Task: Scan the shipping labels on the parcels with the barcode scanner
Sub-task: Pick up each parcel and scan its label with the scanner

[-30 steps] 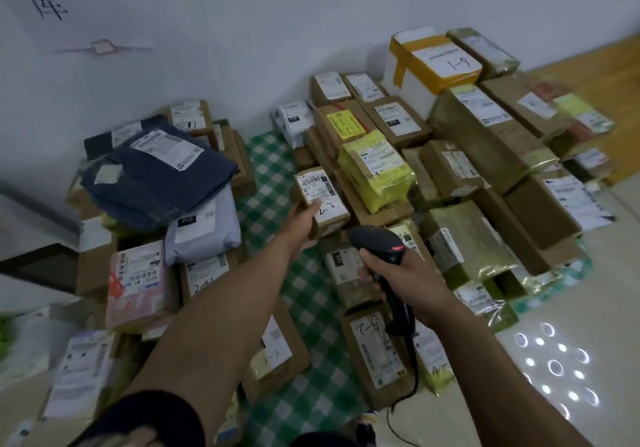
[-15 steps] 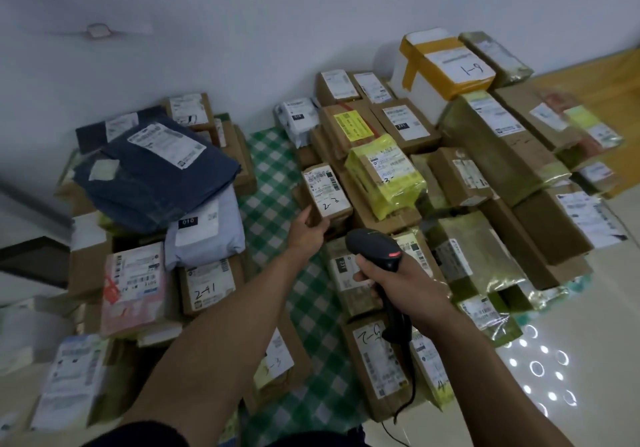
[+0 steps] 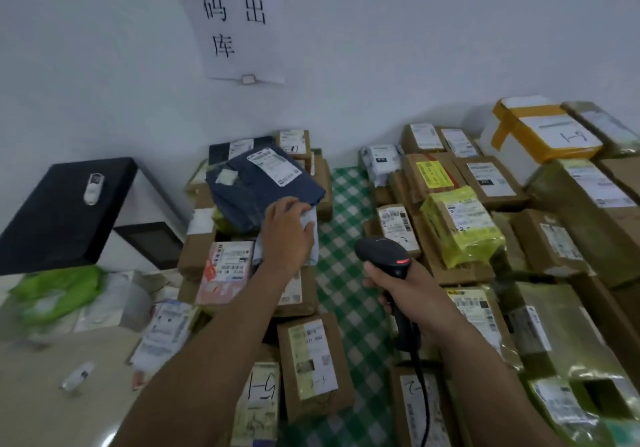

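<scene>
only the person's two arms show. the left arm (image 3: 207, 342) is bare from the lower edge up to the left hand (image 3: 287, 228). the right arm (image 3: 485, 377) is likewise bare up to the right hand (image 3: 408, 290). both hands are bare as well.

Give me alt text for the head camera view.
A person's right hand grips a black barcode scanner above a green checked cloth, while the left hand touches a pale grey mailer under a dark blue mailer. Labelled cardboard parcels are piled on both sides.

one barcode scanner (image 3: 382, 256); two hands: left hand (image 3: 287, 233), right hand (image 3: 410, 290); one wall sign (image 3: 239, 20); parcels (image 3: 460, 224) over twenty.
</scene>
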`<state>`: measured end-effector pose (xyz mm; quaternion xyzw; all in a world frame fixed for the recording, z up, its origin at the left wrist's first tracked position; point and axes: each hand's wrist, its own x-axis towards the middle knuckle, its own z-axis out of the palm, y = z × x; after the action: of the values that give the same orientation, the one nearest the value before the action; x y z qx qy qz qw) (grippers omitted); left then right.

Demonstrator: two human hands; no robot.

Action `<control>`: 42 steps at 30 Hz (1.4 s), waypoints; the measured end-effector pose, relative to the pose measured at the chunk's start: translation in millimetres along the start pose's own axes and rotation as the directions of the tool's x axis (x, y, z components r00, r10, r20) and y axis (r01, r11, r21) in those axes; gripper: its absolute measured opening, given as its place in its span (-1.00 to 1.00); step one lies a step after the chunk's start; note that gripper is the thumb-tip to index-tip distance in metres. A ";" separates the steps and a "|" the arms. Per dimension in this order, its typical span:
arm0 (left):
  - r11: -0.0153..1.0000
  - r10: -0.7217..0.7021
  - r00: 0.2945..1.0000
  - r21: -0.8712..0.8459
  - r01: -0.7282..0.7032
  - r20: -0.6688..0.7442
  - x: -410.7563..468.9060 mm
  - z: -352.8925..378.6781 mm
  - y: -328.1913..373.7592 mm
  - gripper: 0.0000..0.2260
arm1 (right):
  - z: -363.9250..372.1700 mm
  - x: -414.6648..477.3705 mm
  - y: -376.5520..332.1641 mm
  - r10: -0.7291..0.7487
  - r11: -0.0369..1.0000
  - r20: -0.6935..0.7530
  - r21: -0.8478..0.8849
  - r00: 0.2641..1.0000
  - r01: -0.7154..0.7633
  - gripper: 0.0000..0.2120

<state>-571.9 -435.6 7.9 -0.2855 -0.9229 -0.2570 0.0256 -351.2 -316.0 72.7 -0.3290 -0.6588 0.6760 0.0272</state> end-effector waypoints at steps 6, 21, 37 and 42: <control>0.962 -0.121 0.984 0.261 0.084 0.129 47.3 -13.4 -34.7 -0.64 | 8.7 10.2 -10.7 -0.030 0.999 -0.001 -0.021 1.000 0.030 -0.81; 0.986 0.099 0.981 -0.114 -0.119 -0.169 -77.5 -52.0 -68.1 -0.90 | 18.8 16.3 -4.2 -0.075 0.997 -0.097 0.026 0.992 0.078 -0.73; 0.807 -0.455 0.874 -0.337 0.485 0.169 -74.5 -88.4 -62.0 -0.40 | 44.4 -7.7 7.5 -0.044 0.998 0.023 -0.049 0.999 0.045 -0.79; 0.754 -0.501 0.860 -0.438 0.489 0.096 -74.7 -96.8 -66.7 -0.54 | 43.9 -18.0 6.6 -0.051 0.997 0.061 -0.057 0.997 0.054 -0.79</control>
<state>-555.1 -568.3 46.6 -0.0258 -0.8803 -0.4637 -0.0970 -355.6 -363.6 70.3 -0.2921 -0.6874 0.6648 0.0156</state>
